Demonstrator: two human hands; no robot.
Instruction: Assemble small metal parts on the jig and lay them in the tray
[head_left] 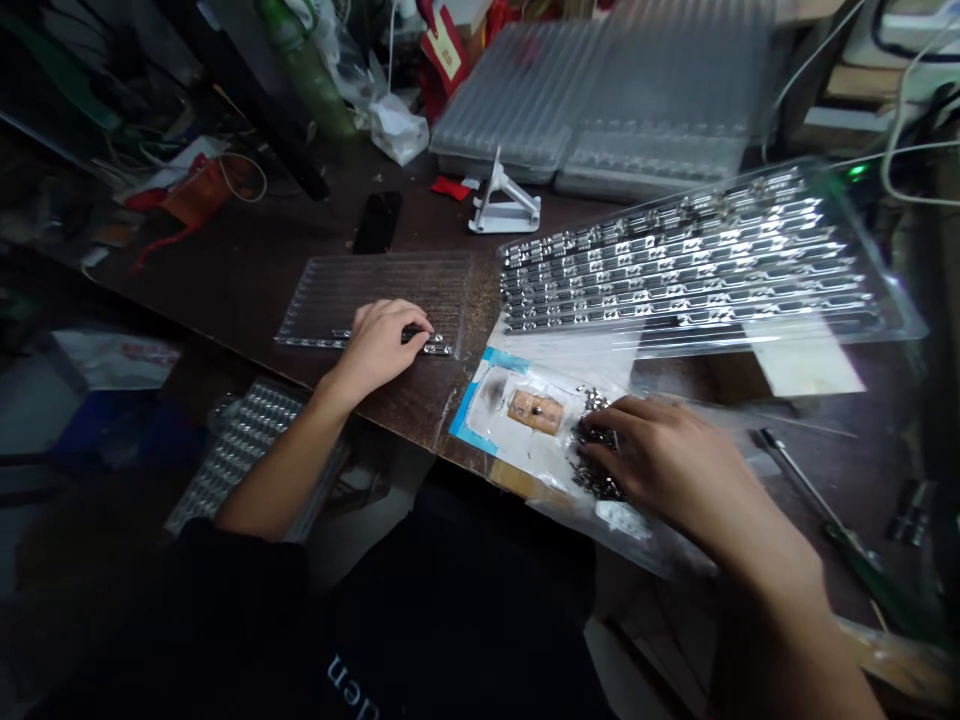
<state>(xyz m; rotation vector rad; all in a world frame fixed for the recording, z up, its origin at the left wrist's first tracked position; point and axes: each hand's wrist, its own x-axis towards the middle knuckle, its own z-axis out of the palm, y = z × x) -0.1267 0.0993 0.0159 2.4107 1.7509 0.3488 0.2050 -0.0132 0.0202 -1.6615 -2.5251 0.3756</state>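
The left hand (379, 350) is closing its fingers on a small metal connector (416, 336) at the near edge of a shallow clear plastic tray (375, 295), which is lying flat on the dark tabletop (225, 280). The right hand (660, 460) is curling over a heap of small metal parts (596, 470) on a plastic-covered sheet (517, 440); whether it is gripping any, I cannot tell. The heap is sitting a short way right of the small tray, seemingly keeping loose parts within easy reach. A larger clear tray (690, 260) holding rows of metal connectors is resting farther right, apparently kept apart from the loose pieces.
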